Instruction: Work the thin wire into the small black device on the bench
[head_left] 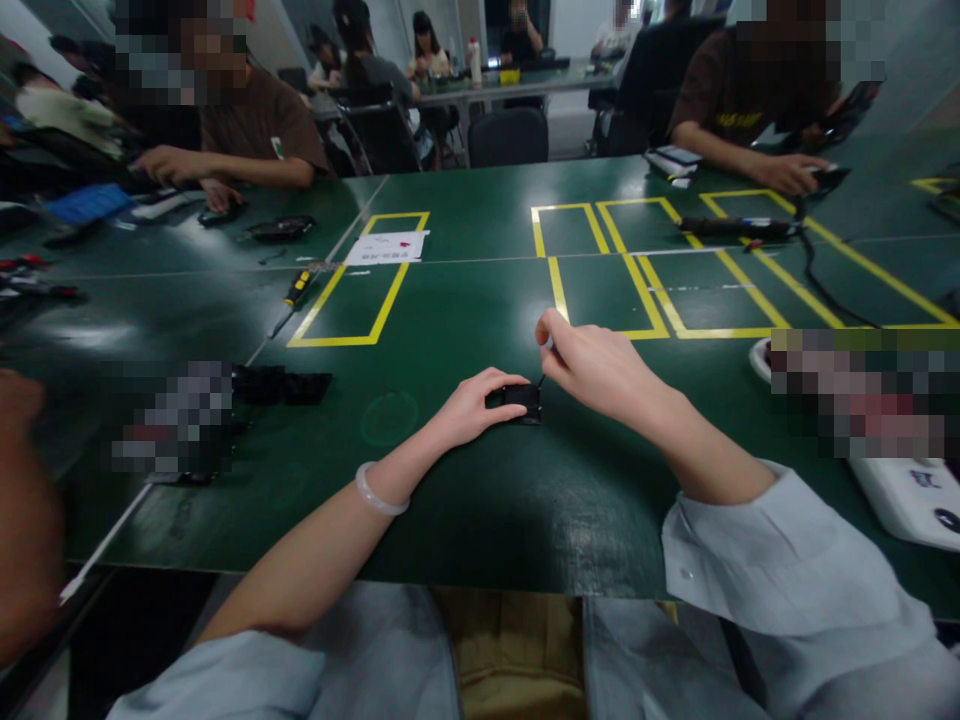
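A small black rectangular part (520, 401) lies on the green table (480, 520) in front of me. My left hand (474, 408) grips it from the left, thumb on the near side and fingers on the far side. At the part's right edge, my right hand (592, 368) is closed in a pinch. From under its fingertips a thin dark piece (541, 381) reaches down to the part; whether it is a wire or a tool tip I cannot tell.
Several black parts (281, 385) lie to the left. Farther off are a yellow-black screwdriver (298, 290), a white paper (388, 247) and a black corded tool (739, 228). A white device (904, 500) stands at right. Two people work across the table; another person's arm (26, 520) shows at left.
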